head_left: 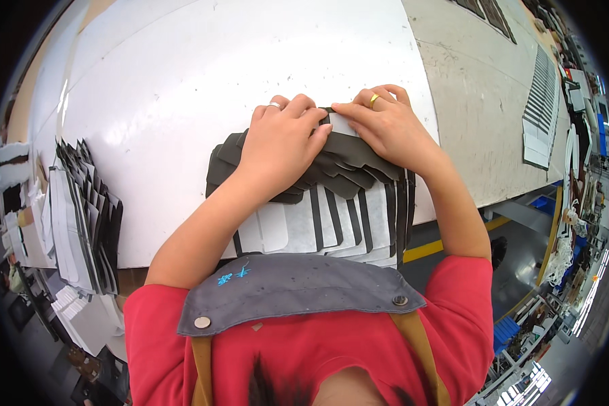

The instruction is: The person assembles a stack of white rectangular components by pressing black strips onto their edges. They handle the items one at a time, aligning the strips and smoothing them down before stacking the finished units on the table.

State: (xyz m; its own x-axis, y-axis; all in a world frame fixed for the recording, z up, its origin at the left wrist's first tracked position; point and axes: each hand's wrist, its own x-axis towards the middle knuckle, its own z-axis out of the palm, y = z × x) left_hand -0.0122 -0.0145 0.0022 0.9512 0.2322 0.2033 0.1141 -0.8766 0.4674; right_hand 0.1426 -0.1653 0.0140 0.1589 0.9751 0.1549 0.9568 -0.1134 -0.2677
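Observation:
A fanned pile of white panels with black edges lies at the near edge of the table, against my body. Dark flaps overlap across its upper part. At the far side of the pile, my left hand bends over the flaps, thumb and index finger closed at the dark edge of one panel. My right hand meets that same edge from the right with its fingertips pressed together. The fingertips are close to each other, and the hands partly hide the panel between them.
The white table extends ahead and to both sides. More black-edged panels stand bunched at the left edge. A striped stack of panels lies at the far right. Below the table's right side is floor with a yellow line.

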